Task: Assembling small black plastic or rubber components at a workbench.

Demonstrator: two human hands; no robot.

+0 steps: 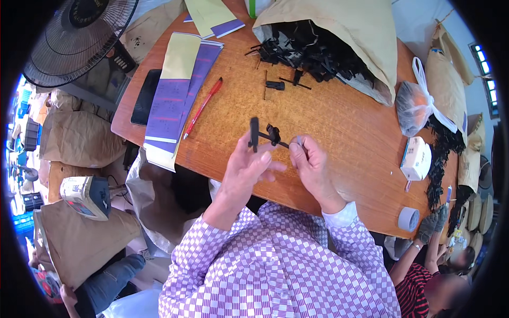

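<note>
A black plastic part [273, 134] with a thin stem and a crossbar at its left end is held above the near edge of the wooden table. My right hand [312, 161] pinches the stem's right end between thumb and finger. My left hand [248, 168] is beside the crossbar with its fingers apart; whether it touches the part I cannot tell. Beyond my hands, loose black parts [275, 85] lie on the tabletop. Farther back, a large paper sack [339, 26] lies on its side, its mouth full of similar black pieces [318, 53].
On the table [233, 127], purple and yellow printed sheets [169, 100], a red pen [204, 106] and a dark flat object [146, 95] lie left. Right are a knotted plastic bag [413, 108], a white box [417, 159], a tape roll [408, 218] and a co-worker's gloved hands [430, 225].
</note>
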